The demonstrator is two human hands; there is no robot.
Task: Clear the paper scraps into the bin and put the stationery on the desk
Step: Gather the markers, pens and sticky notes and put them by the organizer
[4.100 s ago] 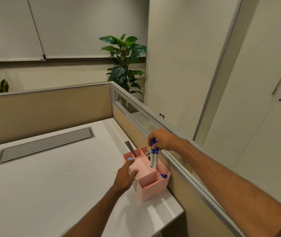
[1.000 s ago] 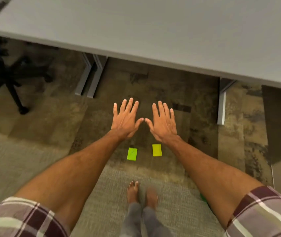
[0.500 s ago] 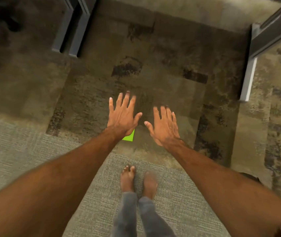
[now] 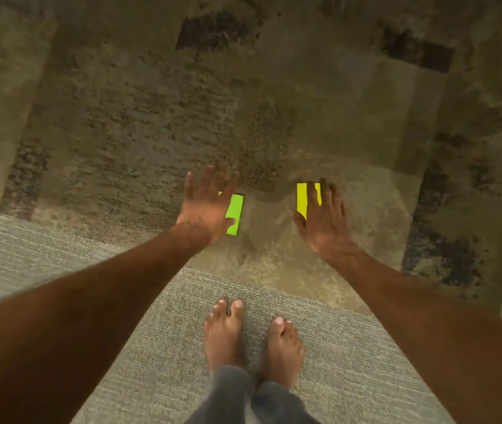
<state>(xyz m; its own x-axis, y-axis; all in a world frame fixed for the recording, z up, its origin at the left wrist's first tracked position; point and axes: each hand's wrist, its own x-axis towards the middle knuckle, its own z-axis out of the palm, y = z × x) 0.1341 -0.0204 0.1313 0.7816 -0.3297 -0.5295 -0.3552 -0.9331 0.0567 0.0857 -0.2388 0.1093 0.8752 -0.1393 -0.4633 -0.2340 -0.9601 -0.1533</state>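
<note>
Two small paper scraps lie on the patterned carpet in front of my feet. The green scrap point(image 4: 234, 214) is on the left, and my left hand point(image 4: 205, 206) reaches down over its left side with fingers spread and the thumb across its lower edge. The yellow scrap point(image 4: 302, 198) is on the right. My right hand point(image 4: 324, 215) is spread over it, fingers covering its right half. Neither scrap is lifted. No bin, desk or stationery is in view.
My bare feet point(image 4: 249, 338) stand on a lighter grey strip of carpet point(image 4: 152, 316) just behind the scraps. Dark mottled carpet tiles point(image 4: 433, 240) spread ahead and to the right.
The view has dropped closer to the floor and the desk legs have left the frame. Both hands have lowered and spread apart onto the two scraps; the yellow one shows again.
</note>
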